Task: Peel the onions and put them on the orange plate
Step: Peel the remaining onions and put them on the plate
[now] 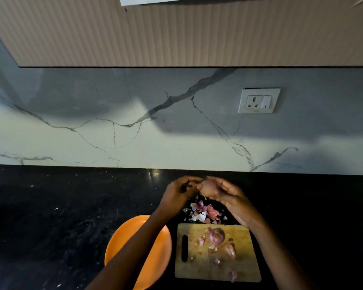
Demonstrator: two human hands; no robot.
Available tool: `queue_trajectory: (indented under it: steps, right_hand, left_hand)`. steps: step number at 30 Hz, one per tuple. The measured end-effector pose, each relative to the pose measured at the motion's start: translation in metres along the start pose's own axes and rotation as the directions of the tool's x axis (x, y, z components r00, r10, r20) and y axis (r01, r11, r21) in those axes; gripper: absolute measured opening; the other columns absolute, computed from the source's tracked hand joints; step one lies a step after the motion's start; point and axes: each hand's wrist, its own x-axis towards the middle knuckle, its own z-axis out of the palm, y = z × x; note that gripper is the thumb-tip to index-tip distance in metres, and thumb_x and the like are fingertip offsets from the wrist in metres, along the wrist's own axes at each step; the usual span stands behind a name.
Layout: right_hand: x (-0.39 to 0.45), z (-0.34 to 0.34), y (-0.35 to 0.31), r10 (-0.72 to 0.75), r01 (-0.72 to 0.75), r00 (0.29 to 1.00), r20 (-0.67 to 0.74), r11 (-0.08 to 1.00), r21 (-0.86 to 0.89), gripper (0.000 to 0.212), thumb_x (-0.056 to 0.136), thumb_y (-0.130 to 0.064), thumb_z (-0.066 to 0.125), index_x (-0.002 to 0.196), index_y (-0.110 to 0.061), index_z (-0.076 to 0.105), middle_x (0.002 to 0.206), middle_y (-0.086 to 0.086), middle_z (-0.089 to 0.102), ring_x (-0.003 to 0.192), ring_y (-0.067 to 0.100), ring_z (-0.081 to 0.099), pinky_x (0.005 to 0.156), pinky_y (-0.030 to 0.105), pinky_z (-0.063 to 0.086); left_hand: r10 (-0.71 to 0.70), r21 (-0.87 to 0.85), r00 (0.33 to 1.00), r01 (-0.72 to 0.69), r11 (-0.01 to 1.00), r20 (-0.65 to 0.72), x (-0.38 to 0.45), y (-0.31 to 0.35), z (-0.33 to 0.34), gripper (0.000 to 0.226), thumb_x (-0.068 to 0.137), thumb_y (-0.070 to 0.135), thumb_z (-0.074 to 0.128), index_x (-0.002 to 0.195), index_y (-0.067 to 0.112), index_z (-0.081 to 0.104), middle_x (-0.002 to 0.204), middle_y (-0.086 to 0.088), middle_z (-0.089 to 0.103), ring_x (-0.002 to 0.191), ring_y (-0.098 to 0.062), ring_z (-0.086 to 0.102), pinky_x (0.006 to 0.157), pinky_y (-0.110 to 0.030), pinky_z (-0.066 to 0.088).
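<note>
So both hands are up over the black countertop [50, 216], toward its back edge near the marble wall. The right hand [231, 197] cups a pale pinkish onion [208, 188], fingers curled round it from the right side. The left hand [176, 193] is right up against the onion's left side, fingers bent in and pinching at its top. It's blurry there, so I can't tell if it has a bit of skin or just the onion itself.

Below the hands sits a pile of peels [203, 212], white and purple scraps on the counter just behind the wooden cutting board [239, 266]. On the board there's another onion [217, 236], still with purple skin, near the board's back edge, plus more loose skin bits scattered toward the right front corner.

The orange plate [159, 256] sits just left of the board near the counter's front edge, with the left forearm crossing over it.

A white wall socket [258, 100] is on the marble.
</note>
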Motion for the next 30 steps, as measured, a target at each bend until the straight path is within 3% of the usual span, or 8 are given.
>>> queue_trajectory:
  steps: [6, 9, 15, 19, 23, 30]
  right_hand:
    - [-0.0002, 0.0012, -0.0037, 0.008, -0.008, 1.0, 0.001, 0.999, -0.048, 0.035, 0.091, -0.016, 0.064, 0.125, -0.014, 0.061, 0.12, 0.002, 0.073, 0.108, 0.014, 0.068, 0.081, 0.025, 0.054]
    - [0.0003, 0.0013, -0.0044, 0.019, -0.018, 1.0, 0.009, 0.994, -0.106, 0.034, 0.089, -0.019, 0.062, 0.122, -0.012, 0.063, 0.12, 0.003, 0.072, 0.112, 0.018, 0.067, 0.086, 0.028, 0.055]
    - [0.0061, -0.0016, 0.0, 0.027, -0.022, 0.999, 0.017, 0.972, -0.234, 0.025, 0.098, -0.011, 0.058, 0.121, -0.014, 0.067, 0.119, 0.004, 0.072, 0.113, 0.02, 0.068, 0.085, 0.029, 0.055]
    - [0.007, 0.0, 0.0008, 0.031, -0.027, 0.999, 0.015, 0.971, -0.236, 0.027, 0.095, -0.017, 0.061, 0.121, -0.015, 0.068, 0.119, 0.004, 0.073, 0.112, 0.02, 0.068, 0.084, 0.028, 0.054]
    - [0.0058, -0.0001, 0.0017, 0.049, -0.047, 0.999, 0.008, 0.984, -0.17, 0.034, 0.087, -0.025, 0.065, 0.119, -0.016, 0.069, 0.119, 0.005, 0.073, 0.112, 0.021, 0.068, 0.087, 0.03, 0.053]
    - [0.0056, 0.0007, 0.0039, 0.046, -0.044, 0.999, 0.003, 0.987, -0.154, 0.033, 0.087, -0.024, 0.065, 0.119, -0.016, 0.069, 0.119, 0.006, 0.073, 0.111, 0.02, 0.068, 0.087, 0.029, 0.053]
  left_hand:
    - [0.088, 0.053, 0.995, -0.086, 0.995, -0.037, -0.0003, -0.0001, 0.0036, 0.023, 0.089, 0.019, 0.075, 0.104, 0.037, 0.074, 0.099, 0.005, 0.076, 0.091, -0.014, 0.072, 0.083, -0.041, 0.06]
    - [0.095, 0.079, 0.994, -0.09, 0.993, -0.054, -0.0012, 0.0001, 0.0032, 0.02, 0.088, 0.02, 0.076, 0.101, 0.035, 0.075, 0.098, 0.004, 0.075, 0.087, -0.014, 0.072, 0.079, -0.043, 0.06]
    - [0.194, 0.222, 0.979, -0.178, 0.959, -0.055, -0.0032, -0.0018, 0.0009, 0.014, 0.086, 0.017, 0.078, 0.099, 0.02, 0.08, 0.087, 0.006, 0.071, 0.077, -0.005, 0.067, 0.067, -0.016, 0.051]
    - [0.22, 0.24, 0.974, -0.201, 0.95, -0.056, -0.0049, -0.0051, -0.0001, 0.007, 0.082, 0.012, 0.08, 0.087, 0.008, 0.078, 0.085, -0.004, 0.07, 0.078, -0.013, 0.067, 0.067, -0.026, 0.054]
    - [0.2, 0.181, 0.979, -0.188, 0.965, -0.046, -0.0061, -0.0025, -0.0003, 0.011, 0.084, 0.007, 0.078, 0.092, 0.014, 0.078, 0.089, 0.002, 0.068, 0.082, -0.003, 0.066, 0.071, -0.012, 0.049]
    - [0.139, 0.163, 0.989, -0.128, 0.978, -0.059, -0.0062, -0.0025, 0.0015, 0.011, 0.08, 0.003, 0.08, 0.088, 0.011, 0.076, 0.087, 0.001, 0.067, 0.077, 0.0, 0.065, 0.069, -0.012, 0.049]
